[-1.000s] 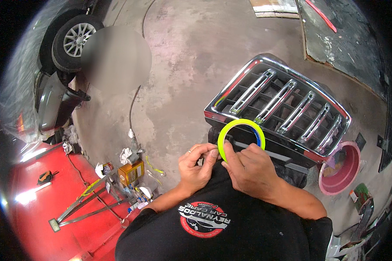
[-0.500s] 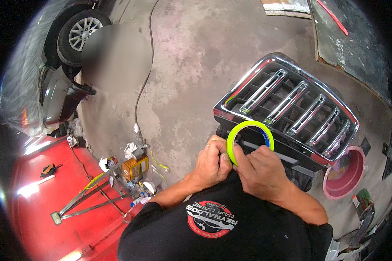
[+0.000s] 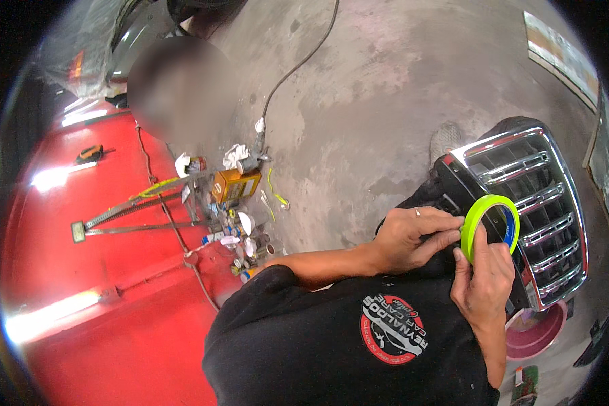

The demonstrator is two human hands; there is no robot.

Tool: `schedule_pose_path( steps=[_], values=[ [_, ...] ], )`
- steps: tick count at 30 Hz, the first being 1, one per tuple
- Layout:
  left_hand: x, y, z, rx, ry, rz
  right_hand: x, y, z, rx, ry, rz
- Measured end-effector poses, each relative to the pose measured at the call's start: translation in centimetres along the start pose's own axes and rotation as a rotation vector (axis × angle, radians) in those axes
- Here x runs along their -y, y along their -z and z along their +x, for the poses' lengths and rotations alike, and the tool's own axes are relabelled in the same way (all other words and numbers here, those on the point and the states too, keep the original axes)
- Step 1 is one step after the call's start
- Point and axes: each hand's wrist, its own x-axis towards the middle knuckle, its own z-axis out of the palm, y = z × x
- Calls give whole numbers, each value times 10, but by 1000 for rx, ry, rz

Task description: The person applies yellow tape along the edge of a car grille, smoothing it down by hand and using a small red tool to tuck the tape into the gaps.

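Just in front of the person's black shirt (image 3: 291, 338), the right hand (image 3: 484, 274) grips the lower rim of a yellow-green tape roll (image 3: 470, 233), while the left hand (image 3: 413, 237) brings thumb and fingertips to its left edge, though I can't tell whether they pinch anything. Beyond the roll is a chrome-barred grille (image 3: 543, 201) with a pink tub (image 3: 538, 342) beside it; well off to the left, an orange-yellow box (image 3: 237, 185) sits near a red surface (image 3: 128, 271).

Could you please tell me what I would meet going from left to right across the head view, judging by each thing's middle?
Orange-black tool, amber box, cable, left hand, tape roll, chrome grille.
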Motion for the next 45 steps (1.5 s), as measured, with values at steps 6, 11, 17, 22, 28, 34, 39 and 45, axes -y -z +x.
schedule_pose_path(
  steps=[6,11,17,22,28,34,39,45],
  values=[
    [-15,13,1,24,276,-70,5,-3,3,31,55,-145],
    [7,3,0,-72,-8,-95,9,-4,5,72,19,-121],
    [4,5,5,34,-45,108,8,-3,3,72,4,-126],
    [0,13,12,259,163,-223,11,8,6,59,-125,67],
    [2,12,24,176,388,-602,7,14,8,4,-137,47],
    [-3,30,25,221,117,-285,12,13,8,61,-116,12],
    [-1,13,14,109,-98,41,11,7,4,25,-84,-55],
    [8,12,13,69,31,141,9,27,-6,100,-93,160]
  ],
)
